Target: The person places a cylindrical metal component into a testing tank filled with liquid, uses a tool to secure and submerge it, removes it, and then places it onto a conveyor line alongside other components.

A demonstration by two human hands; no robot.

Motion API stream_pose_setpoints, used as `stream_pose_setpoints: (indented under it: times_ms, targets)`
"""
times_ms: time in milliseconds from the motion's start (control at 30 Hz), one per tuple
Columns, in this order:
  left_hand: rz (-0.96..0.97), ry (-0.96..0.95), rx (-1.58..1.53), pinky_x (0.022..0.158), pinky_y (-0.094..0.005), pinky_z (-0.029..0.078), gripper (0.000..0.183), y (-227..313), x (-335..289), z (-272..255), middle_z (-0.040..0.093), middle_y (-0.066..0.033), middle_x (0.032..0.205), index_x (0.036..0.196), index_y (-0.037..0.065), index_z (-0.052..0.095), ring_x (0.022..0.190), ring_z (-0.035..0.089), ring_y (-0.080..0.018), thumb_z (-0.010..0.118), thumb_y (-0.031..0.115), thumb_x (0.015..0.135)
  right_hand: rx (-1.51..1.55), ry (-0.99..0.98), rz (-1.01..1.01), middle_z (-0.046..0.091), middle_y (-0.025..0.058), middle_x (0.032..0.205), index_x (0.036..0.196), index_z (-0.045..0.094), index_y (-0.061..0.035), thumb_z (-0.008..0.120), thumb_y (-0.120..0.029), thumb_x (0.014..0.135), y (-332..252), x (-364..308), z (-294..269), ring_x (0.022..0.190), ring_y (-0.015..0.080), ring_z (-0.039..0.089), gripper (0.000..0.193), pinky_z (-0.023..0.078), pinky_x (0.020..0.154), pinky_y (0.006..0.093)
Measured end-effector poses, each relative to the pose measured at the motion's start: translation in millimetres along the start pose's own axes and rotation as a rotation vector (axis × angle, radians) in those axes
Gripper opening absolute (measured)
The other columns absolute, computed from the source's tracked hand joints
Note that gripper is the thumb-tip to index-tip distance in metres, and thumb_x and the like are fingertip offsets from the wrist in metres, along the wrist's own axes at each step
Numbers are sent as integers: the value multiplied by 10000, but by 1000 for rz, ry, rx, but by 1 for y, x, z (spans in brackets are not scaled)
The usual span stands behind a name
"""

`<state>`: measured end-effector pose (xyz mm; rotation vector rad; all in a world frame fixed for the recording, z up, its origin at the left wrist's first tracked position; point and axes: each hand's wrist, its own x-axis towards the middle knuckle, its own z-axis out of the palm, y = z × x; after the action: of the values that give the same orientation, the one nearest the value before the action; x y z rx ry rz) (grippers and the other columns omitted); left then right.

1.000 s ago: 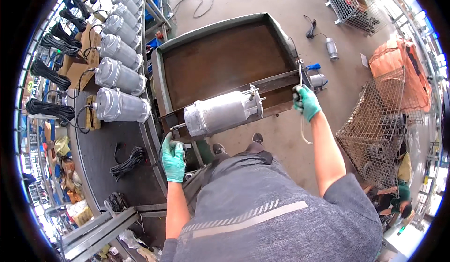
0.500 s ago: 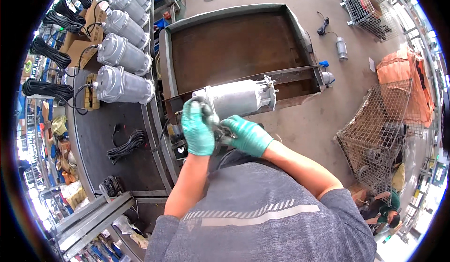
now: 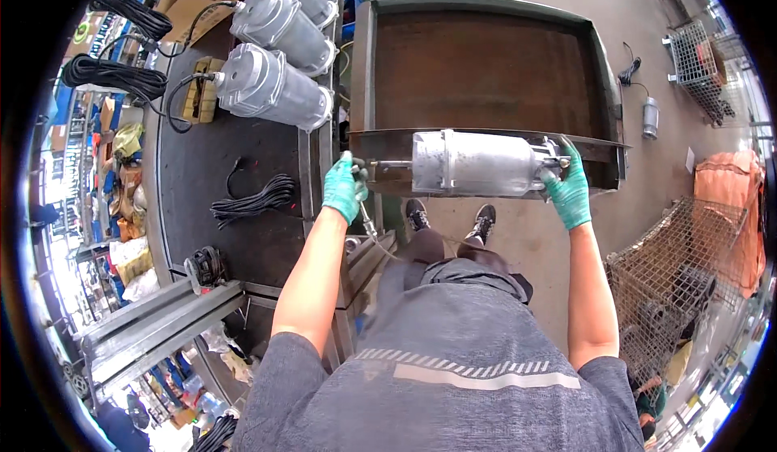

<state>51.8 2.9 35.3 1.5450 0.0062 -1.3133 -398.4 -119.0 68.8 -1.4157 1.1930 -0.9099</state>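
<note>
A silver submersible pump motor lies on its side across the near edge of a steel tank. Its shaft sticks out toward my left hand. My right hand, in a green glove, curls around the studded right end of the motor. My left hand, also gloved, is closed just off the shaft's tip. A metal hose fitting with a thin hose comes out below its fingers. Whether those fingers also touch the shaft is hard to see.
The steel tank has a brown bottom. On the left bench stand several more motors with black cables, and a coiled cable lies nearer. Wire cages and an orange bag are at right. My feet are below the motor.
My hands, together in front of the motor before, have spread apart to its two ends. The motor appears turned end for end, with its shaft now pointing left. The view has shifted left.
</note>
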Motion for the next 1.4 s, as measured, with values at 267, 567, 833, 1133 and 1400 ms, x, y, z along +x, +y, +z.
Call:
stream_pose_setpoints:
  times_ms: [267,567,833,1133,1400]
  targets:
    - [-98,-88,159,415,-253,306,308,9,17,11,603,3,708,948,141,645,477,452,-80,568,410,1077,-144,211,-37,725,50,1174,1393,554,-28,692,-81,990,11,16,35,1056,99,642,429,525,947,256]
    - [-131,-170,269,408,-260,314,304,10,22,11,592,4,683,963,138,634,474,446,-84,579,418,1068,-213,210,-34,679,52,1278,1295,630,-14,657,-68,995,11,15,36,1093,127,646,306,507,1003,267]
    - [-136,-106,320,389,-268,292,257,10,19,24,500,39,604,951,145,612,451,401,-90,578,369,1073,-185,207,-41,710,52,1213,1347,587,-18,609,-33,1006,29,21,32,1097,121,650,343,508,1013,283]
    - [-157,-103,351,415,-265,296,265,12,17,25,492,56,605,939,155,605,463,392,-80,560,376,1078,-240,222,-27,700,54,1234,1332,604,-15,615,-11,985,29,19,34,1097,114,652,347,511,1005,273]
    - [-138,-90,357,414,-270,296,265,9,19,24,493,57,605,951,156,612,464,396,-83,558,383,1077,-126,266,18,628,80,1335,1134,743,-5,662,-28,959,24,21,37,1118,174,665,194,522,992,280]
